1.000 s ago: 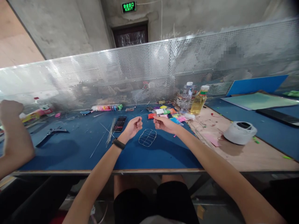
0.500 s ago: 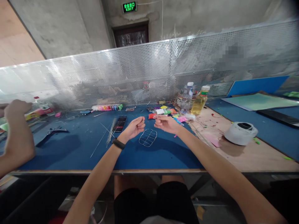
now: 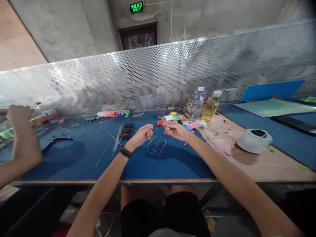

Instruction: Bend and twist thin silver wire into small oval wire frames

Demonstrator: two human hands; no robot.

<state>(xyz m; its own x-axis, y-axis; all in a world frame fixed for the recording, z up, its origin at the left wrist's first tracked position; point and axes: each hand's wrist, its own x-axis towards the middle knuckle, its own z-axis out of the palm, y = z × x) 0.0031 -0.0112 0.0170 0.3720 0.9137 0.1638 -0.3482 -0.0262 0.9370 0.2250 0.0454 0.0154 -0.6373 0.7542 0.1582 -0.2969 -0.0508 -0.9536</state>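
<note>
Both hands are raised above the blue table mat [image 3: 148, 169], a short gap between them. My left hand [image 3: 142, 135], with a dark band on its wrist, is closed in a pinch. Across from it, my right hand [image 3: 176, 130] pinches thumb against fingers too. Whatever lies between the fingertips is too thin or small to make out. Just below the hands, an oval wire grid [image 3: 156, 145] with crossing wires lies on the mat. Left of my left hand lie several loose thin wires [image 3: 115, 144] beside a dark phone [image 3: 126, 131].
A co-worker's arm [image 3: 24, 141] reaches in at the left, near a pair of pliers [image 3: 55, 139]. Colourful packets [image 3: 172, 118], a clear bottle [image 3: 198, 102] and a yellow-liquid bottle [image 3: 211, 108] stand behind. A white roll-like object [image 3: 255, 141] sits at right. A perforated metal screen [image 3: 148, 79] borders the back.
My hands hold almost the same pose, with only slight finger shifts. The co-worker's arm at the left has moved a little to the right.
</note>
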